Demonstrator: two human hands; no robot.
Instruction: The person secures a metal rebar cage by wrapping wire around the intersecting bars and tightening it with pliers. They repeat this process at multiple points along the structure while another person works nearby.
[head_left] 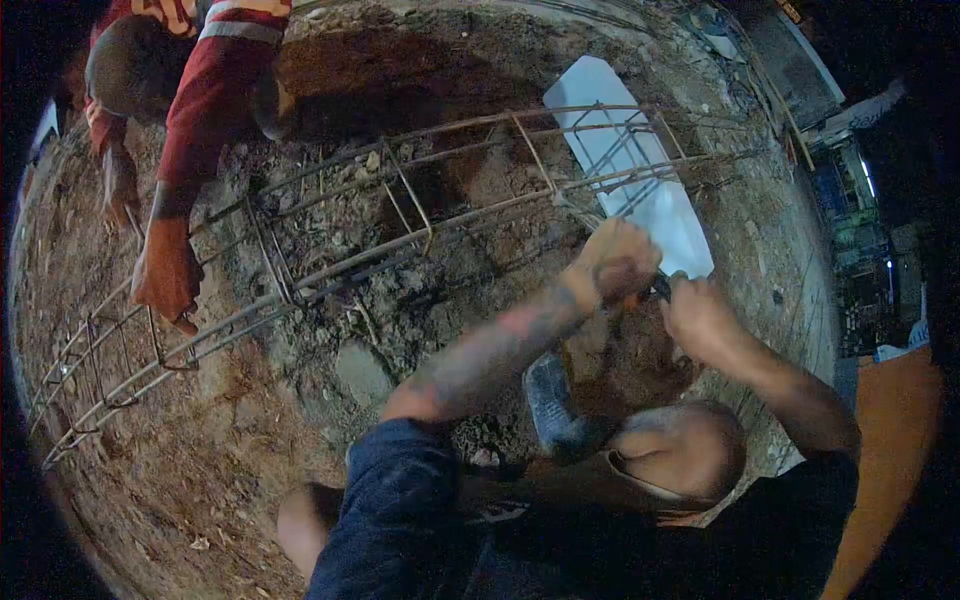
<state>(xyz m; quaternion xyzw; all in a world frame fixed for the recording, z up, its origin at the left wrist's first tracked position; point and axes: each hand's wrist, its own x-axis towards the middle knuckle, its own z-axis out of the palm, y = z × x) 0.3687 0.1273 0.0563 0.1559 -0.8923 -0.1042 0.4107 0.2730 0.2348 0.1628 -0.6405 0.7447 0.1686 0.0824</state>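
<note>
A long rebar cage (420,236) stretches across the ground in front of me. My left hand (622,258) is closed near its right-hand part, and a thin metal rod (577,210) runs from it toward the bars. What the left fingers hold is hidden. Close beside it, my right hand (700,315) is closed around a dark handle (661,288). The kind of tool is not clear. Beyond both hands, a pale flat sheet (590,82) lies under the cage, with bars crossing over it.
Across the cage, a person in a red sleeve (215,110) bends down, one hand (168,270) at the bars on the left. Rough soil (230,440) surrounds the cage. My knee (690,445) and shoe (550,405) are close below my hands. An orange surface (895,430) stands at right.
</note>
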